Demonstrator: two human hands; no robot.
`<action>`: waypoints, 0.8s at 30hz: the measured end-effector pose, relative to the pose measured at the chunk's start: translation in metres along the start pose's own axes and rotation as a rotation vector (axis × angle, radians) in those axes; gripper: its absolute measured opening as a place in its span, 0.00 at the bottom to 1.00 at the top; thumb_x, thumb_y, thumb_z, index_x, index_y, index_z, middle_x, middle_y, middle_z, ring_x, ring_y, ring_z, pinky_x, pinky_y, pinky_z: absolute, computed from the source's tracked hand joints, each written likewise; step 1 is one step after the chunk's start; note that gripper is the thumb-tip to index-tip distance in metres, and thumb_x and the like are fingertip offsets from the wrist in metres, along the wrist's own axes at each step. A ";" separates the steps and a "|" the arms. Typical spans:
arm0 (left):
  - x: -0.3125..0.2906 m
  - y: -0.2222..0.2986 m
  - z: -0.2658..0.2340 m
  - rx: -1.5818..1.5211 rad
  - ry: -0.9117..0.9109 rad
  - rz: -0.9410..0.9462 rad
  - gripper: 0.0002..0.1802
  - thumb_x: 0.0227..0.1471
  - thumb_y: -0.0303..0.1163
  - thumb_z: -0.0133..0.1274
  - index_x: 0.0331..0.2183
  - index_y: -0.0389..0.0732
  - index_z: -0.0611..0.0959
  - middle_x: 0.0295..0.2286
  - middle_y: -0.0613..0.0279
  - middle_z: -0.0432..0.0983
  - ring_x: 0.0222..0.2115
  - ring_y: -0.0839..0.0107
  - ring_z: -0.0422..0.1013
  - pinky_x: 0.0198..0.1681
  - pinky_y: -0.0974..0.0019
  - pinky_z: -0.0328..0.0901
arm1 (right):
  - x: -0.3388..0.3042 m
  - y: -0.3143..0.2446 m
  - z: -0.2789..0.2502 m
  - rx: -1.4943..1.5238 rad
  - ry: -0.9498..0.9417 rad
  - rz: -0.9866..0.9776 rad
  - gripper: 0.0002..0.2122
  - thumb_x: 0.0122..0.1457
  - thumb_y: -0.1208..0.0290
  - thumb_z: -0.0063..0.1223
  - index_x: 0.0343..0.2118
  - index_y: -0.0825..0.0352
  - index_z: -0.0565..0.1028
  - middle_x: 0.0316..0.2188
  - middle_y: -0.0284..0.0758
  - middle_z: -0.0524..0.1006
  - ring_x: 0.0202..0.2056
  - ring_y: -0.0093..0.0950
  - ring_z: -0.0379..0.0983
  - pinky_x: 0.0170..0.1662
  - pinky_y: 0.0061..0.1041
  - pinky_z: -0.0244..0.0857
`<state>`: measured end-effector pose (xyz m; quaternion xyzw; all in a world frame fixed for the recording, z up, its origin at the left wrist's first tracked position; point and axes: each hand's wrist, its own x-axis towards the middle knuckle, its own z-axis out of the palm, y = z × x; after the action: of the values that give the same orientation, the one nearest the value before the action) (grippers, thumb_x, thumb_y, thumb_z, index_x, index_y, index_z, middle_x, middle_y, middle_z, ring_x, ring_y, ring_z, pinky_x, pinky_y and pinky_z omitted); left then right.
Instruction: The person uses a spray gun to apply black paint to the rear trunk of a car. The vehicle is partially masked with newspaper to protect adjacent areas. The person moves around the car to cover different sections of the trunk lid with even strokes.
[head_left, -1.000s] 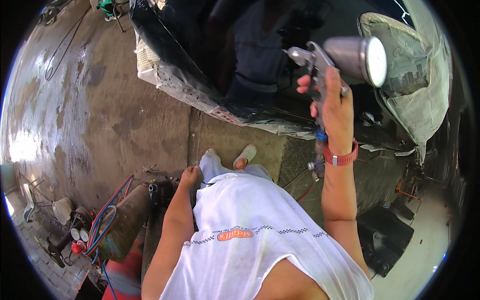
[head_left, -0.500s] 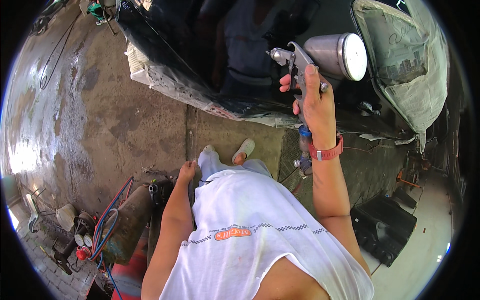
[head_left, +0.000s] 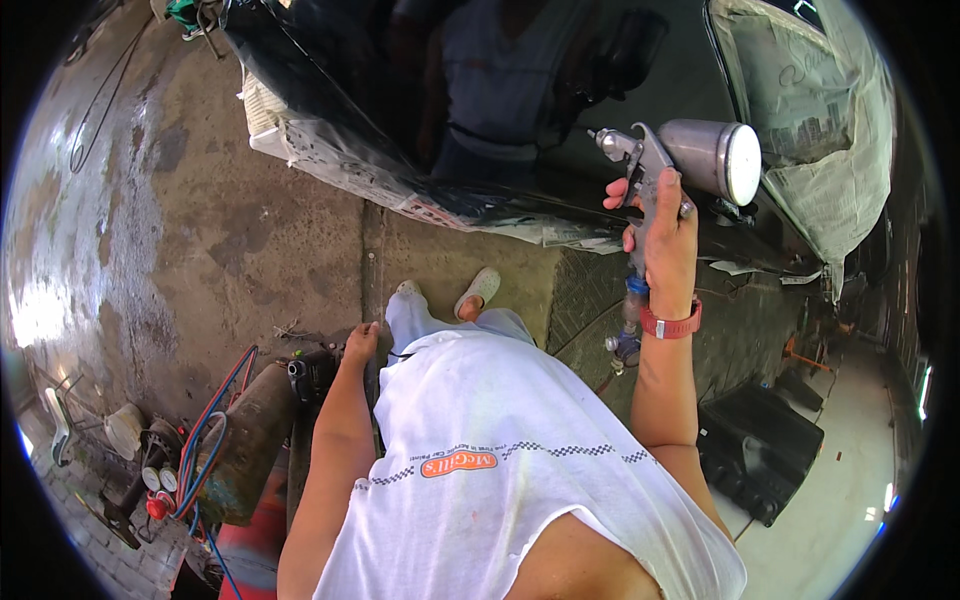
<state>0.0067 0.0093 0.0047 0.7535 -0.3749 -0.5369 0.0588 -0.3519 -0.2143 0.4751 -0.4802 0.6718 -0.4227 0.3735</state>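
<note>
My right hand [head_left: 668, 235] grips the handle of a metal spray gun [head_left: 640, 165], fingers at its trigger. A silver paint cup [head_left: 700, 155] with a bright white end is fixed to the gun's right side. Below the grip hangs a fitting with a blue band [head_left: 634, 290]. The nozzle points left, over a glossy black car panel [head_left: 540, 110] that mirrors my body and the gun. My left hand [head_left: 362, 343] hangs beside my hip with its fingers curled in; whatever is inside them, if anything, is hidden.
Masking paper [head_left: 400, 197] lines the panel's lower edge, and more covers a window [head_left: 815, 110] at right. Lower left are a rusty cylinder [head_left: 245, 440], red and blue hoses [head_left: 190, 460] and gauges [head_left: 160, 480]. A black panel [head_left: 765, 455] lies lower right.
My right hand and the spray gun have moved right and slightly down, nearer to me. My left hand stays low at my side, its fingers curled.
</note>
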 end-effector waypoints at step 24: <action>-0.008 0.012 -0.002 0.020 -0.055 -0.046 0.33 0.61 0.58 0.46 0.55 0.44 0.81 0.51 0.46 0.79 0.57 0.49 0.71 0.65 0.45 0.54 | 0.006 0.018 -0.008 0.020 0.001 0.075 0.28 0.72 0.45 0.40 0.48 0.72 0.77 0.33 0.37 0.82 0.32 0.23 0.79 0.19 0.19 0.62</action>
<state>0.0011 0.0052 0.0180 0.7475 -0.3645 -0.5546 0.0286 -0.3661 -0.2152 0.4610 -0.4509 0.6851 -0.4154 0.3935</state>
